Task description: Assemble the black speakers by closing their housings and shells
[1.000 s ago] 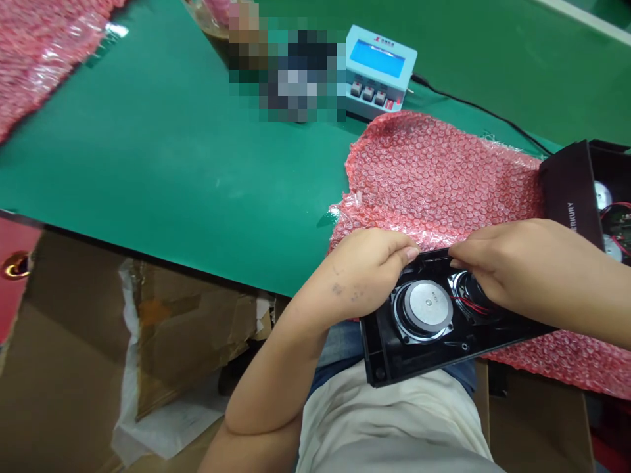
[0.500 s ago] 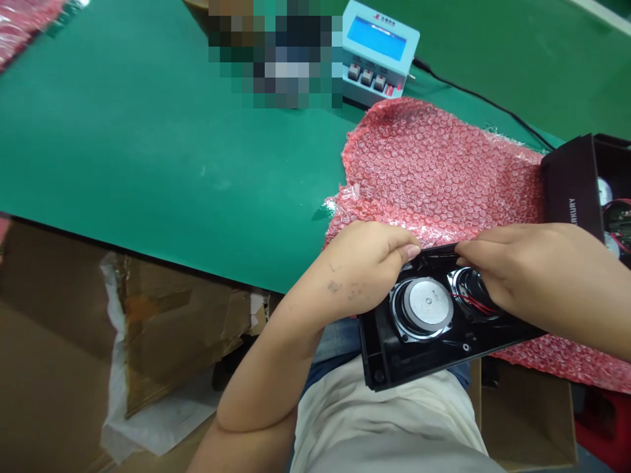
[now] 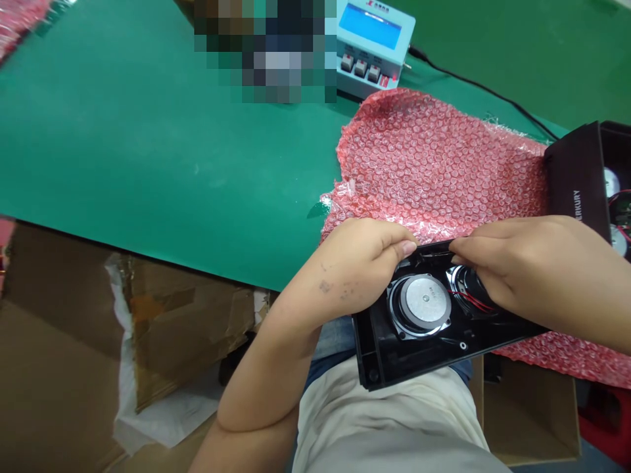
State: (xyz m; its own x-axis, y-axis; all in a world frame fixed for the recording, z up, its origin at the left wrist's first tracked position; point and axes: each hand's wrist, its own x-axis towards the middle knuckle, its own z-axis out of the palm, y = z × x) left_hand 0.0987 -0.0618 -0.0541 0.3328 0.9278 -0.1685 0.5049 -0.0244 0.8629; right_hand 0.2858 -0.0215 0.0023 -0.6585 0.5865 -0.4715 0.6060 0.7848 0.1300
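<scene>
Evidently pinches black panel (image 3: pixel 409 360) at lower right by upper edge with left grip (image 3: pixel 367 266) and right grip (image 3: pixel 513 259), with speakers (image 3: pixel 425 299) already seated, not yet letting go.

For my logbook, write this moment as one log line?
left hand: holds black panel edge; right hand: holds same edge; pink bubble wrap: on table

I read "ERKURY" on the dark casing (image 3: pixel 574 174). Print on my speaker (image 3: pixel 424 301) and the blue device (image 3: pixel 369 59) is too small.

Green tabletop (image 3: pixel 148 157), cardboard (image 3: pixel 187 341) below
</scene>
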